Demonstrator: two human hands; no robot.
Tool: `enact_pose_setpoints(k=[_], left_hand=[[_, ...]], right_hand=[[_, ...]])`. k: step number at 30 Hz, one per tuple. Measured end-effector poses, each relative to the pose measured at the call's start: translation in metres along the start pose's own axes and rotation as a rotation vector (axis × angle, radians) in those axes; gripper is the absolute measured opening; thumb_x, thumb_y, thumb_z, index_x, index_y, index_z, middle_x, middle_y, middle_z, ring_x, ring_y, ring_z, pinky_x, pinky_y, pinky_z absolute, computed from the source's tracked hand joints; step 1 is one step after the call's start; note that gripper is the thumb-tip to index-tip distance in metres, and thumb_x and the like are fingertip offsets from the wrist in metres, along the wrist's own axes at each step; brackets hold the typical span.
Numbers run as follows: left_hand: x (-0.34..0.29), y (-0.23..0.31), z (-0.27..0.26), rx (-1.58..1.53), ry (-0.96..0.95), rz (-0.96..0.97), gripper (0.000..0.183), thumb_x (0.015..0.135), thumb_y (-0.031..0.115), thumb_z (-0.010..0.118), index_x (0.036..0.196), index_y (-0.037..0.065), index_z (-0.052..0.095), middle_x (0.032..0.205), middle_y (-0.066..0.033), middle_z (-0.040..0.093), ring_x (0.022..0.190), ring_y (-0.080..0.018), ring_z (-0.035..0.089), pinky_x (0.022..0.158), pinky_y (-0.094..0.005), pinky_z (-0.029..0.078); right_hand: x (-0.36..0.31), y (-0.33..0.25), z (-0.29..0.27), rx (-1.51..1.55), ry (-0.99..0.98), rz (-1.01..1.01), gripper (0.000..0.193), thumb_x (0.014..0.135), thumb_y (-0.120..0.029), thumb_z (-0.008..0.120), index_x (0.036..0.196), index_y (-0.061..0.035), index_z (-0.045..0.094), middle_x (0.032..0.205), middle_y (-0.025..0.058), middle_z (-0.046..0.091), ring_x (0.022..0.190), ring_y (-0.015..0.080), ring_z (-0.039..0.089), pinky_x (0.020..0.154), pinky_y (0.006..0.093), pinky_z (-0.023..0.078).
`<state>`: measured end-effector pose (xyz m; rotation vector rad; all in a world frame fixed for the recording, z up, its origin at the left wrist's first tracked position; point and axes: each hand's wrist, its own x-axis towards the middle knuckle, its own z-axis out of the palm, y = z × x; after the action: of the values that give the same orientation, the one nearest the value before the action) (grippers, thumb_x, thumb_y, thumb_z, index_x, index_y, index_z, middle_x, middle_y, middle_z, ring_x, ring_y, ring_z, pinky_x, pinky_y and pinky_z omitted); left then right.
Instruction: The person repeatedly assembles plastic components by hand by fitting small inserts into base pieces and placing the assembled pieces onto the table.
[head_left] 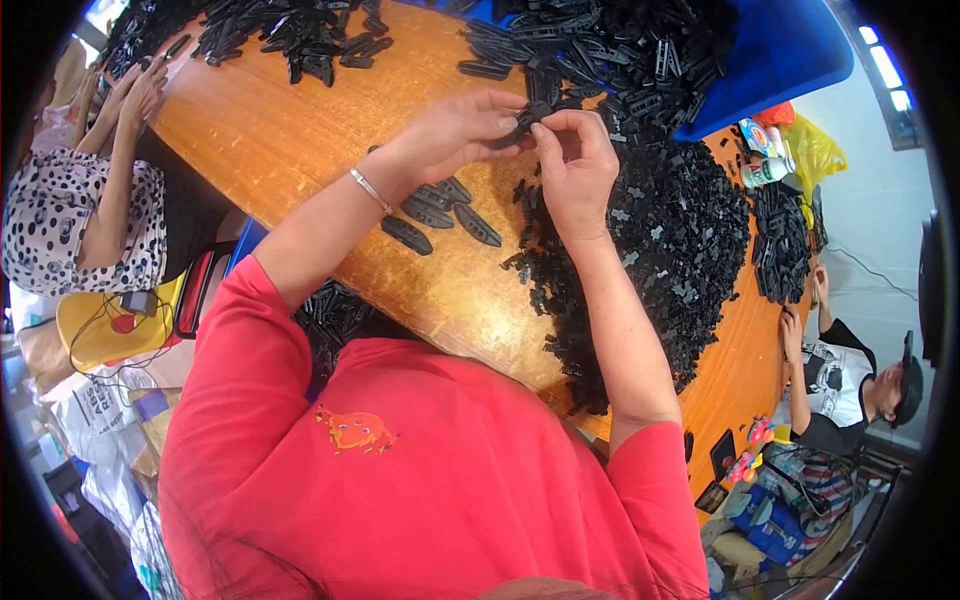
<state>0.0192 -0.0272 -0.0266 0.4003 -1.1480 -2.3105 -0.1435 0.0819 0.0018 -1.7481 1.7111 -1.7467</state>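
Note:
Above the table, my left hand (pixel 462 130) grips a dark black plastic part (pixel 530 116) between thumb and fingers. My right hand (pixel 580 165) pinches the same part from the other side, thumb against forefinger; fingers cover much of it, so its exact shape is unclear. Below my left wrist, several long black plastic pieces (pixel 428 212) with pointed ends lie on the wooden table (pixel 440 300). Beside and under my right forearm spreads a large heap of small black plastic clips (pixel 660 240).
A blue bin (pixel 790 65) with long black pieces spilling from it stands at the far right. More long pieces (pixel 310 45) are heaped at the far left. A bottle (pixel 765 172) stands by the right edge. Co-workers sit at left (pixel 90 210) and right (pixel 840 370).

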Motion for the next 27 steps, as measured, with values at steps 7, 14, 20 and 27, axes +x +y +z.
enact_pose_setpoints(k=[7,14,20,27], left_hand=[[0.001,-0.003,-0.013,0.119,-0.107,-0.096,0.036,0.104,0.012,0.069,0.137,0.001,0.061,0.125,-0.0042,0.070,0.111,-0.0135,0.070,0.096,-0.0300,0.059],[-0.002,-0.003,-0.014,-0.004,-0.075,-0.040,0.035,0.102,0.008,0.069,0.136,0.004,0.062,0.123,-0.0028,0.070,0.109,-0.0125,0.069,0.095,-0.0291,0.058],[-0.001,-0.006,-0.016,-0.010,-0.048,-0.039,0.032,0.101,0.003,0.068,0.133,0.003,0.061,0.123,-0.0052,0.070,0.111,-0.0156,0.070,0.100,-0.0329,0.060],[-0.004,-0.007,-0.012,0.039,-0.012,-0.020,0.033,0.101,0.004,0.068,0.133,0.004,0.060,0.120,-0.0042,0.070,0.111,-0.0154,0.070,0.100,-0.0329,0.060]], right_hand=[[-0.001,0.000,-0.001,0.038,-0.036,0.020,0.014,0.089,0.006,0.076,0.097,0.0000,0.067,0.097,0.0080,0.065,0.080,0.0158,0.070,0.069,0.0280,0.058],[-0.007,-0.004,-0.001,0.050,-0.022,0.070,0.013,0.089,0.004,0.076,0.098,-0.0011,0.067,0.097,0.0061,0.065,0.078,0.0143,0.068,0.063,0.0267,0.056],[-0.009,-0.002,0.002,-0.007,-0.029,0.010,0.014,0.088,0.004,0.077,0.096,-0.0018,0.067,0.096,0.0058,0.065,0.075,0.0145,0.068,0.060,0.0272,0.054],[-0.013,0.002,0.003,0.009,-0.094,0.048,0.014,0.088,0.003,0.077,0.096,-0.0013,0.067,0.094,0.0079,0.065,0.074,0.0169,0.069,0.062,0.0287,0.054]])
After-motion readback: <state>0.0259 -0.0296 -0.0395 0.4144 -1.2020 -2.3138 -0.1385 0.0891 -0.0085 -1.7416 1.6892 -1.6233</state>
